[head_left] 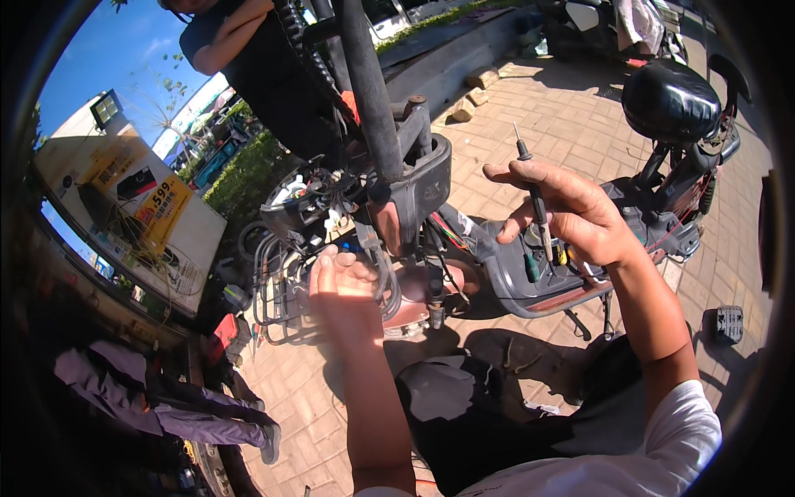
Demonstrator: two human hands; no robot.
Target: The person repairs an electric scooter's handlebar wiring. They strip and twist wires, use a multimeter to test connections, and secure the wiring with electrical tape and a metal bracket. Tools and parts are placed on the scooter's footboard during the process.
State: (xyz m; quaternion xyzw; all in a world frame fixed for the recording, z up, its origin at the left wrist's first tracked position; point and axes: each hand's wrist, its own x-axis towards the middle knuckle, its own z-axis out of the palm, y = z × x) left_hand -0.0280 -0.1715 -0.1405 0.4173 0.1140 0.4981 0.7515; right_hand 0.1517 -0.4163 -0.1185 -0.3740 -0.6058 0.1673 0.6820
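Observation:
My right hand is raised over the electric scooter's footboard. Its fingers and thumb close around a slim dark test probe, whose thin metal tip points up. Below that hand, green and yellow tool handles rest on the footboard. My left hand is at the front rack, slightly blurred, with its fingers bent inward. Whatever those fingers hold, if anything, cannot be made out. Just beyond them, loose wires and white connectors hang out of the scooter's opened front. Red and green wires emerge beside the steering column.
A person with crossed arms stands beyond the scooter. Another person's legs are at lower left, near a white board. The black seat is at right. Stone blocks lie along a low wall. A pedal-like dark block sits on the paving.

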